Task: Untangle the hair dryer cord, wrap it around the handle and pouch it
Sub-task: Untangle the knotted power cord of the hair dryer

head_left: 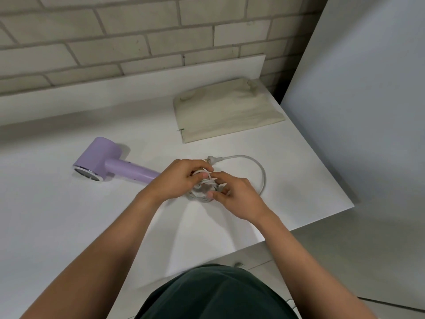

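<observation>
A lilac hair dryer [103,161] lies on its side on the white table [69,215], handle pointing right toward my hands. Its white cord [262,171] is bunched in a tangle at the table's middle. My left hand [177,178] grips the left side of the tangle. My right hand [232,194] pinches strands on its right side. One loop arcs out to the right and ends in the plug [212,158] just behind my hands. A beige cloth pouch [227,111] lies flat at the back right.
A brick wall [138,31] runs behind the table above a white ledge. A tall white panel [368,88] stands at the right. The table's right edge cuts diagonally near the cord loop, with tiled floor beyond.
</observation>
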Available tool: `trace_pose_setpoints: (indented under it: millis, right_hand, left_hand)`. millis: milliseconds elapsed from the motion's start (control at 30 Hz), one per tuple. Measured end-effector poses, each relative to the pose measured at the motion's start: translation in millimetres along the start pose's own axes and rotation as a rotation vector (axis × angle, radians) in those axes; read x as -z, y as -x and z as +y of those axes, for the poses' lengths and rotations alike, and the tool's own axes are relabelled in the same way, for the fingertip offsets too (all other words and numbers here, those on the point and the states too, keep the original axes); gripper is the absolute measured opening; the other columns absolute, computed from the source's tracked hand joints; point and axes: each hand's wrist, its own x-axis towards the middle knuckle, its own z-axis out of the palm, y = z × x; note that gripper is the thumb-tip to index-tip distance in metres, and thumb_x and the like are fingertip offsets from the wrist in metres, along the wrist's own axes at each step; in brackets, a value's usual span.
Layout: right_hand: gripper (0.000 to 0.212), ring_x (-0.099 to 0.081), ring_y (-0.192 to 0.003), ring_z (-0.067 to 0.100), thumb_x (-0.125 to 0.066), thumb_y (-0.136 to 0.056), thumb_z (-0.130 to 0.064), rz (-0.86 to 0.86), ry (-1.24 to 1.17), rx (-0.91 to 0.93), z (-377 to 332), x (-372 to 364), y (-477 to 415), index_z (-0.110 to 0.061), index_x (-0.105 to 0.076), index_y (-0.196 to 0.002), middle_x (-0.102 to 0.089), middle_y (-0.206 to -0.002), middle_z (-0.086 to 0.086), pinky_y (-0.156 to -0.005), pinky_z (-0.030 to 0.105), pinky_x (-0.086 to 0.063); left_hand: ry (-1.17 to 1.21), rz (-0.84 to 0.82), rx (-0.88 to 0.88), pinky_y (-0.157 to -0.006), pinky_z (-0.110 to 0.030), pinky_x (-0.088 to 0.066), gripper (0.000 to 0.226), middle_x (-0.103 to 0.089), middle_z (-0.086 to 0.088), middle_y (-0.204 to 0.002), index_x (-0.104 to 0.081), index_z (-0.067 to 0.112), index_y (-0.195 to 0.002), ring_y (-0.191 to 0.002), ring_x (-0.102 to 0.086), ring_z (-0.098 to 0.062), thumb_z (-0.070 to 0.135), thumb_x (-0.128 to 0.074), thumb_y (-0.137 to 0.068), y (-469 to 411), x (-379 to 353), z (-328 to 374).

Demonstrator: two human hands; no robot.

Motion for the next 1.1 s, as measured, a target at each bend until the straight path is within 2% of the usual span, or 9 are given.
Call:
trace_pose_setpoints:
  millis: [133, 267, 333, 467, 533, 633, 833, 967, 1100]
  right_hand:
    - [0.028, -0.065, -0.078, 0.003, -0.078, -0.091, -0.034, 0.082, -0.032, -0.093, -3, -4, -4, -0.025, -0.071, -0.117, -0.071, -0.087, -0.016, -0.081, 0.025, -0.054]
    - [0.024, -0.067, -0.087, 0.017, -0.080, -0.086, -0.040, 0.033, 0.022, -0.107, -7, -2, -8, -0.030, -0.070, -0.106, -0.070, -0.083, -0.015, -0.082, 0.039, -0.057]
    - [0.019, -0.069, -0.086, 0.020, -0.080, -0.085, -0.042, 0.004, 0.010, -0.098, -13, 2, -10, -0.031, -0.068, -0.095, -0.073, -0.081, -0.010, -0.081, 0.040, -0.058]
    - [0.024, -0.072, -0.077, 0.018, -0.087, -0.080, -0.035, -0.033, -0.065, -0.110, -24, 8, -13, -0.022, -0.067, -0.085, -0.076, -0.074, -0.004, -0.080, 0.037, -0.058]
    - [0.027, -0.071, -0.077, 0.019, -0.089, -0.077, -0.036, -0.037, -0.063, -0.126, -24, 9, -13, -0.021, -0.067, -0.083, -0.076, -0.074, -0.003, -0.079, 0.036, -0.057]
    - [0.027, -0.070, -0.076, 0.019, -0.088, -0.077, -0.039, -0.054, -0.041, -0.129, -24, 7, -15, -0.022, -0.067, -0.081, -0.076, -0.072, -0.003, -0.074, 0.035, -0.056]
    - [0.033, -0.069, -0.071, 0.015, -0.088, -0.076, -0.047, -0.049, -0.025, -0.180, -26, 0, -17, -0.024, -0.064, -0.077, -0.075, -0.068, -0.005, -0.062, 0.028, -0.050]
    - [0.031, -0.065, -0.072, 0.012, -0.086, -0.079, -0.047, -0.050, 0.017, -0.196, -23, 7, -15, -0.026, -0.063, -0.080, -0.074, -0.073, -0.005, -0.062, 0.029, -0.048]
    - [0.020, -0.067, -0.075, 0.005, -0.083, -0.084, -0.035, -0.066, -0.029, -0.197, -14, 17, -16, -0.024, -0.068, -0.091, -0.076, -0.078, -0.009, -0.068, 0.022, -0.045]
  left_hand:
    - [-0.086, 0.203, 0.023, -0.084, -0.024, -0.051, 0.020, -0.076, 0.007, -0.101, -0.072, 0.021, -0.114, -0.091, -0.069, -0.012, 0.018, -0.054, -0.104, 0, -4, 4]
    - [0.175, 0.460, 0.148, -0.073, -0.021, -0.058, 0.016, -0.072, 0.000, -0.100, -0.062, 0.016, -0.111, -0.081, -0.075, -0.008, 0.015, -0.046, -0.107, 5, -15, 2]
    - [0.205, 0.486, 0.196, -0.072, -0.021, -0.058, 0.019, -0.070, -0.002, -0.103, -0.060, 0.016, -0.113, -0.083, -0.075, -0.011, 0.011, -0.043, -0.107, 4, -16, -2]
    - [-0.102, 0.163, -0.009, -0.086, -0.005, -0.043, 0.046, -0.060, 0.002, -0.128, -0.063, 0.020, -0.132, -0.106, -0.062, -0.009, -0.007, -0.047, -0.098, 0, 7, -10]
    - [-0.257, -0.097, -0.125, -0.093, -0.014, -0.045, 0.044, -0.065, 0.009, -0.125, -0.068, 0.025, -0.130, -0.108, -0.058, -0.004, -0.001, -0.055, -0.097, -3, 23, -7]
    - [-0.372, -0.354, -0.067, -0.087, -0.018, -0.047, 0.032, -0.069, 0.020, -0.106, -0.074, 0.036, -0.119, -0.099, -0.061, 0.000, 0.015, -0.061, -0.098, -9, 43, 4]
    - [-0.554, -0.494, -0.011, -0.081, -0.041, -0.057, 0.019, -0.067, 0.015, -0.088, -0.077, 0.038, -0.107, -0.089, -0.065, -0.011, 0.034, -0.066, -0.092, -23, 53, 7]
    - [-0.638, -0.213, -0.001, -0.079, -0.040, -0.053, 0.022, -0.055, 0.012, -0.093, -0.075, 0.031, -0.114, -0.102, -0.061, -0.021, 0.030, -0.058, -0.099, -23, 47, 4]
    - [-0.576, 0.140, 0.111, -0.077, -0.042, -0.052, 0.023, -0.063, 0.001, -0.107, -0.072, 0.026, -0.117, -0.105, -0.061, -0.030, 0.026, -0.054, -0.102, -18, 44, -6]
